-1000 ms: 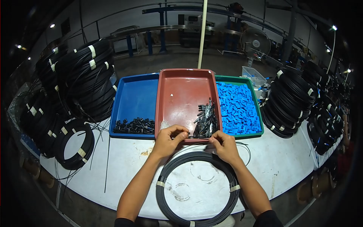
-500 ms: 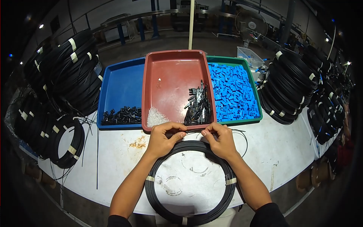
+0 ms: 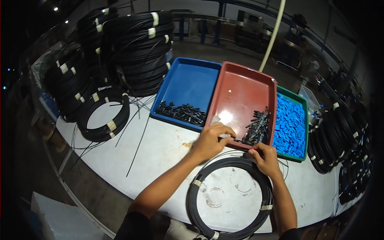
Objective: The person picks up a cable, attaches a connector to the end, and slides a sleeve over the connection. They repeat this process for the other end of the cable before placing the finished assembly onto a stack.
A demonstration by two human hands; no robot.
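My left hand (image 3: 214, 141) is closed in a pinch at the front rim of the red tray (image 3: 244, 86), with a small dark piece by its fingertips that I cannot make out. My right hand (image 3: 265, 158) pinches the thin end of a black cable just below the tray's right front corner. In front of both hands lies a coil of black cable (image 3: 193, 202), bound with pale tape. Inside the red tray are small black plastic parts (image 3: 258, 126) and a heap of small clear pieces (image 3: 216, 120), partly hidden by my left hand.
To the left, a blue tray (image 3: 192, 78) holds short black parts; on the right, a green tray (image 3: 307, 138) holds many blue parts (image 3: 289, 124). Stacked cable coils (image 3: 140, 56) rise at the left, more coils (image 3: 334, 138) at the right. Loose cable ends (image 3: 139, 146) cross the white table (image 3: 160, 160).
The view has turned left, so the trays appear tilted and farther right. My hands, earlier level and close together at the cable, have moved apart; the left is now at the tray's rim.
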